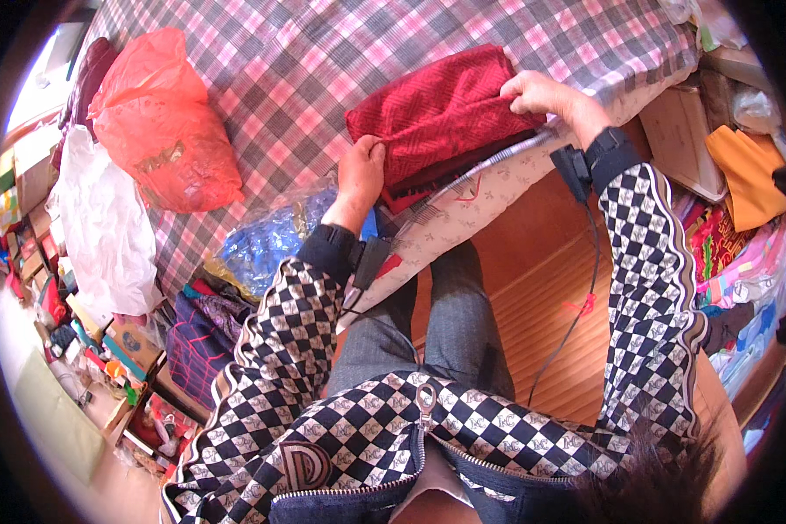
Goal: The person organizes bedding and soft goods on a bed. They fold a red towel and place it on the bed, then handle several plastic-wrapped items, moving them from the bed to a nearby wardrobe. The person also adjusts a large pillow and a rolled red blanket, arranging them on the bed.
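Observation:
A folded red patterned cloth (pixel 432 124), dark fringe showing along its lower side, lies at the near edge of a bed with a pink and grey plaid cover (pixel 288 72). My left hand (pixel 360 171) pinches the cloth's near left corner between thumb and fingers. At the opposite end, my right hand (pixel 537 95) grips the right edge of the same fold. Beside my left forearm rests a clear plastic bag with blue contents (pixel 268 236). Whatever lies under the folded layers is hidden.
Left on the bed sit a knotted red plastic bag (pixel 170 131) and a white plastic bag (pixel 108 223). Boxes and small goods crowd the far left. At right, an orange cloth (pixel 747 173) lies over piled textiles (pixel 727 255). A cable (pixel 573 334) hangs from my right wrist.

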`<action>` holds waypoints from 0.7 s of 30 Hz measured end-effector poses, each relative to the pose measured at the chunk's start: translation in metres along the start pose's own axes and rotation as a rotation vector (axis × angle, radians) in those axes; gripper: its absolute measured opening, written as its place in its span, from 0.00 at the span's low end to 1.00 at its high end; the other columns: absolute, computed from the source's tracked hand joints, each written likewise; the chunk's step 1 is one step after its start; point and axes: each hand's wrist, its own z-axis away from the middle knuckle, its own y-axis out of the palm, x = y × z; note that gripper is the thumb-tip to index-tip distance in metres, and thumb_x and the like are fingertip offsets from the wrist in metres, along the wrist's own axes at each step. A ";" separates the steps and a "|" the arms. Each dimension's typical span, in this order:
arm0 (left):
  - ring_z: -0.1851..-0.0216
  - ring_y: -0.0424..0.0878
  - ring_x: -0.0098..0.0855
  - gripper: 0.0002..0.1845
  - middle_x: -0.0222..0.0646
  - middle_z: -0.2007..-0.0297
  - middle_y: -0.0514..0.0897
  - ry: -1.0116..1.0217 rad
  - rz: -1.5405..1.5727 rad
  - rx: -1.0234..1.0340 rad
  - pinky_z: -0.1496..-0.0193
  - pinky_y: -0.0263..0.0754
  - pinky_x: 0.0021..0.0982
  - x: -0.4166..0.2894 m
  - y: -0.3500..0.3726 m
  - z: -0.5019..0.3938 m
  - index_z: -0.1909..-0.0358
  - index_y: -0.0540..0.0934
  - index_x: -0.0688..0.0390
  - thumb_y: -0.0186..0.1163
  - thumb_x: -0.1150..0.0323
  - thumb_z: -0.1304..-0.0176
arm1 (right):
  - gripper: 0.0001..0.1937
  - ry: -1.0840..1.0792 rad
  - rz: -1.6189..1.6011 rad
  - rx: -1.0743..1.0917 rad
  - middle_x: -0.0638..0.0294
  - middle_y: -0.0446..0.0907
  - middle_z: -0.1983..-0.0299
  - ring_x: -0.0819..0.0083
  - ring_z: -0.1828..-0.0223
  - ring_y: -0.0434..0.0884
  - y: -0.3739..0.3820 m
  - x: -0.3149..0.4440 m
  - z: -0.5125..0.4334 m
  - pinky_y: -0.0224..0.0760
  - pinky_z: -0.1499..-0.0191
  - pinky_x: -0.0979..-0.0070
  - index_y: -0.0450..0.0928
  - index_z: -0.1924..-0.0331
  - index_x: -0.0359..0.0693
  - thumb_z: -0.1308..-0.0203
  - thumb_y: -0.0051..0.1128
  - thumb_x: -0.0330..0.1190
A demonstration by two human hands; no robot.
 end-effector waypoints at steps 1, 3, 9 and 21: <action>0.60 0.85 0.44 0.13 0.48 0.65 0.86 -0.001 0.018 -0.001 0.55 0.76 0.40 0.004 0.001 -0.011 0.56 0.83 0.63 0.56 0.64 0.31 | 0.08 0.048 -0.077 0.071 0.73 0.76 0.77 0.80 0.73 0.73 -0.005 -0.001 -0.010 0.67 0.66 0.75 0.82 0.67 0.35 0.53 0.57 0.25; 0.60 0.85 0.43 0.13 0.48 0.65 0.86 -0.049 0.076 -0.026 0.54 0.77 0.39 0.014 0.002 -0.030 0.56 0.83 0.63 0.57 0.64 0.32 | 0.11 -0.155 -0.173 0.082 0.71 0.79 0.73 0.79 0.68 0.76 -0.005 -0.009 -0.023 0.70 0.62 0.74 0.82 0.63 0.34 0.51 0.59 0.28; 0.58 0.86 0.48 0.12 0.52 0.65 0.86 -0.037 0.074 -0.253 0.53 0.78 0.42 0.010 -0.001 -0.062 0.59 0.85 0.62 0.59 0.64 0.35 | 0.13 -0.109 -0.368 -0.564 0.62 0.85 0.68 0.73 0.63 0.82 0.001 -0.043 -0.051 0.75 0.55 0.71 0.84 0.58 0.38 0.49 0.62 0.30; 0.49 0.80 0.52 0.25 0.48 0.52 0.83 0.183 -0.126 -0.137 0.45 0.75 0.45 -0.039 -0.005 0.018 0.44 0.74 0.59 0.67 0.63 0.42 | 0.27 -0.473 0.649 -0.964 0.57 0.73 0.42 0.55 0.41 0.73 0.063 0.010 0.032 0.68 0.40 0.58 0.73 0.39 0.49 0.46 0.50 0.23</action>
